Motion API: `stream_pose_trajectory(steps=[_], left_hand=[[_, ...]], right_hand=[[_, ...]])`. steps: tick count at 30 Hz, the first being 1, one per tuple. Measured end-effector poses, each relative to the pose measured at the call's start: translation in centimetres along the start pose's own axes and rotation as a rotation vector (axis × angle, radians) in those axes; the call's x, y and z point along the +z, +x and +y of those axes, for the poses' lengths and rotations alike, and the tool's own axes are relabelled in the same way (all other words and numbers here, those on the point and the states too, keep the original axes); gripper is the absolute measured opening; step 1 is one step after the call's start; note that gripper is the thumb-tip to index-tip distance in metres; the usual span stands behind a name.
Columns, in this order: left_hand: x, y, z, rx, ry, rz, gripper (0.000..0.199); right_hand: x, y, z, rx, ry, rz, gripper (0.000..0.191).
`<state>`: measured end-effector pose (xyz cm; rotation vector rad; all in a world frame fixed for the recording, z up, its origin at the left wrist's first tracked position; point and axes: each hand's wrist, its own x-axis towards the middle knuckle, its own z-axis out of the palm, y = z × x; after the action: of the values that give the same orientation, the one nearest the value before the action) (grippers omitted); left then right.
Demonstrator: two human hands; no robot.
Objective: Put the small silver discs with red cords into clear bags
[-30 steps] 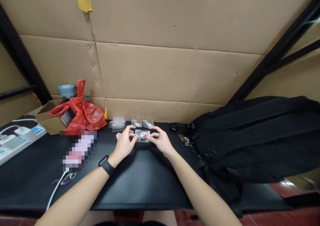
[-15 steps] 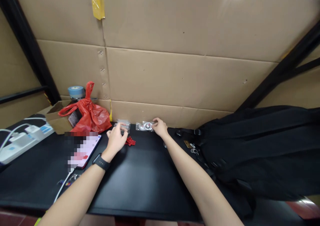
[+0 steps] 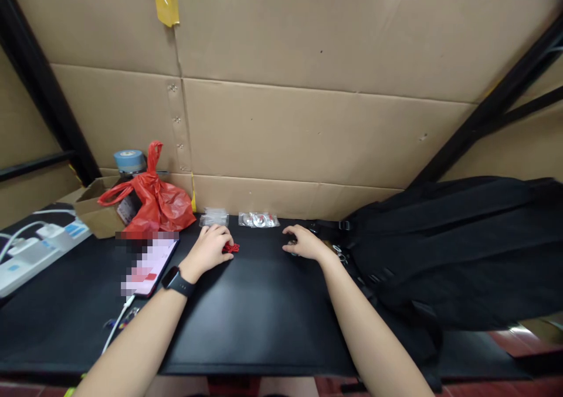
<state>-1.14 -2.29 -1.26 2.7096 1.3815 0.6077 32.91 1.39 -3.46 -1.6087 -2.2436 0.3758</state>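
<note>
we look part done, with full bags (image 3: 258,220) by the wall (image 3: 264,133), but red bits (image 3: 236,248) lie loose at our left hand (image 3: 209,248), whose grip we cannot tell, and our right hand (image 3: 308,243) is wide by a small thing (image 3: 294,243).

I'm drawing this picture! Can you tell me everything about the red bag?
The red bag looks like thin, shiny, crinkled plastic, gathered at the top, with one loop standing up and another stretching left over the open cardboard box. It sits bulging on the black table, against that box. Its contents are hidden.
</note>
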Motion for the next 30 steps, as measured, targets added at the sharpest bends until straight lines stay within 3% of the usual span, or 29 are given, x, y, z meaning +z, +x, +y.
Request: stream_pose_trajectory(steps=[7, 13, 17, 22, 26, 30], left_hand=[[0.0, 0.2, 0.4, -0.012, 0.033, -0.005, 0.004], [0.2, 0.2, 0.2, -0.018, -0.007, 0.032, 0.011], [-0.3, 0.2, 0.4, -0.027, -0.071, 0.049, 0.015], [-0.8, 0.2, 1.8, -0.011, -0.179, 0.074, 0.020], [-0.6, 0.2, 3.3, 0.040, -0.189, 0.126, 0.030], [-0.5, 0.1, 4.4, 0.018, -0.167, 0.138, 0.026]], right_hand=[[-0.1, -2.4, 0.7, 0.039, 0.131, 0.035, 0.038], [-0.6, -2.4, 0.3, 0.079, 0.175, 0.079, 0.034], [-1.3, -2.5, 0.0, 0.080, 0.204, 0.187, 0.036], [-1.0, -2.8, -3.4, -0.056, 0.396, 0.241, 0.041], [0.8, -3.0, -7.4, -0.178, 0.616, 0.204, 0.042], [2.5, -3.3, -9.9, -0.235, 0.776, 0.202, 0.043]])
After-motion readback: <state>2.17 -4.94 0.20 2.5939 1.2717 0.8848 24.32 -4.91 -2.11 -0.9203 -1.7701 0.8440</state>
